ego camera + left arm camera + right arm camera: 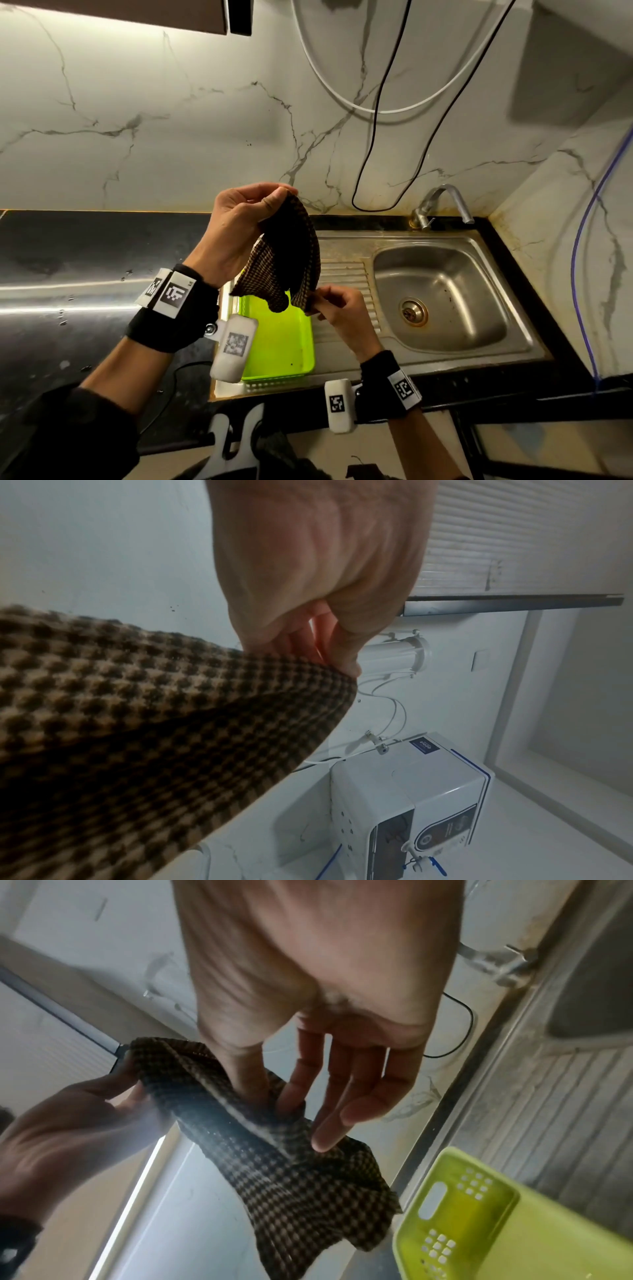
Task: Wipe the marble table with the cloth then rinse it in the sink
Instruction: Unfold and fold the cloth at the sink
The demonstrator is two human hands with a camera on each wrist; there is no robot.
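1. The cloth (286, 253), a limp brown-and-tan checked weave, hangs in the air above the green tray (277, 339), at the sink's (438, 294) drainboard.
2. The left hand (236, 233) pinches its top corner between thumb and fingers; the right hand (342, 315) pinches the lower edge with thumb and forefinger, its other fingers loosely spread.
3. Judging by this, the cloth is being opened out; I cannot tell whether wiping is done, though droplets dot the dark glossy surface (85, 274). Rinsing looks undone: the steel basin seems dry, and no water runs from the tap (442, 205).
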